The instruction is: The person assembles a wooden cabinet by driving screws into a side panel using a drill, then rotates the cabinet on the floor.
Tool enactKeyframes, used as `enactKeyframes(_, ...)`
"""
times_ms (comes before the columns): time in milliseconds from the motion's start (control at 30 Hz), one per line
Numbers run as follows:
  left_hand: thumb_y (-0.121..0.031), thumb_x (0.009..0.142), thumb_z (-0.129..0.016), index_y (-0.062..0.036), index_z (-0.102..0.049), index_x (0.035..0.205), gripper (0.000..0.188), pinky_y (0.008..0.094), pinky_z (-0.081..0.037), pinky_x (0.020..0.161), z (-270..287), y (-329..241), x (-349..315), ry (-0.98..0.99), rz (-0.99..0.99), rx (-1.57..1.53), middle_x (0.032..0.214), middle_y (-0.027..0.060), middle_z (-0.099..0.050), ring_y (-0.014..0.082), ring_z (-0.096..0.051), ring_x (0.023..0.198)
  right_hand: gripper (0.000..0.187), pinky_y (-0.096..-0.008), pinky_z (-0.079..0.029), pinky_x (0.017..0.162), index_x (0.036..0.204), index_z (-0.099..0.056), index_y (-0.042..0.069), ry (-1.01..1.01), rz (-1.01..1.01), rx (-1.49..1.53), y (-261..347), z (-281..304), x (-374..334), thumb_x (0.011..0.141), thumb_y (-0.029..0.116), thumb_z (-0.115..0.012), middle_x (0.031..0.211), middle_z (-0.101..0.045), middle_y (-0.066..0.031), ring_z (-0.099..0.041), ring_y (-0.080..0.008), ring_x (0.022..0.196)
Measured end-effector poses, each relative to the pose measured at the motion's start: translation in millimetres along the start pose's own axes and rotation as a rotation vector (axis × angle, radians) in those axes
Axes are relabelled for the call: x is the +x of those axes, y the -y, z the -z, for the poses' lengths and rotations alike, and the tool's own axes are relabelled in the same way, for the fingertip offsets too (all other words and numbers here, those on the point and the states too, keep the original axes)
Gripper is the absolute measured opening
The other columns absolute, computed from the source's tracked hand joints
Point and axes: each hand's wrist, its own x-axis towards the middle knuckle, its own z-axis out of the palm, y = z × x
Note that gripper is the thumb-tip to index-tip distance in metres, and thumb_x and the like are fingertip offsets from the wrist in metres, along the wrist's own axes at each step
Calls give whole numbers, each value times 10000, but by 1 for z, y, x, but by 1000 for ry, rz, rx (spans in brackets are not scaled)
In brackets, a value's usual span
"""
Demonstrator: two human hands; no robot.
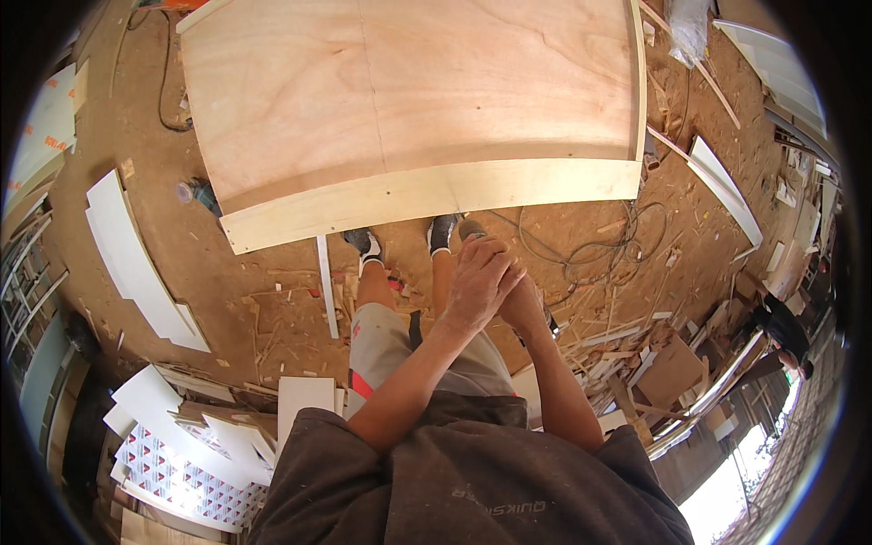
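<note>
Because the left hand overlaps the right hand, a dark tool is mostly hidden

Its rounded end shows beside the near edge of the framed plywood panel, whose far side is cut off. Both forearms reach forward, fingers curled; what they grip, I cannot tell. Wood scraps and looped cable litter the brown floor.

Space above the plywood panel is open — its front board blocks a low approach, and looped cable clutters the floor at right.
</note>
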Motion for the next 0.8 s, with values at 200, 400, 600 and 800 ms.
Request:
enactKeyframes(200, -97, 781, -687, -59, -608, 890, 140, 440, -362, 989, -3, 6, 0, -12, -15, -47, 982, 69, -566, 283, -515, 1023, 366, -432, -479, 772, 1106, -569, 53, -62, -19, 57, -18, -15, 6, 811, 267, -606, 1015, -643, -186, -609, -372, 972)
enactKeyframes(400, -105, 759, -708, -60, -612, 882, 162, 446, -381, 985, -7, 11, 2, -47, -8, -34, 961, 76, -567, 282, -526, 1022, 358, -415, -483, 776, 1102, -588, 59, -42, -38, 123, -9, -6, 10, 821, 281, -599, 1018, -649, -178, -618, -346, 980)
enactKeyframes(600, -90, 777, -688, -57, -604, 889, 143, 449, -386, 968, -15, 19, 3, -53, -38, -35, 971, 79, -563, 296, -516, 1016, 387, -422, -483, 778, 1125, -570, 77, -33, -27, 130, -16, -5, 15, 812, 301, -613, 1032, -647, -170, -621, -342, 974)
enactKeyframes(800, -115, 824, -643, -50, -597, 903, 112, 438, -398, 931, -17, 22, -3, -114, -44, -28, 1003, 88, -562, 306, -505, 1018, 474, -450, -504, 761, 1246, -477, 141, 0, 8, -68, -16, 0, 18, 829, 346, -576, 1119, -612, -148, -639, -353, 929)
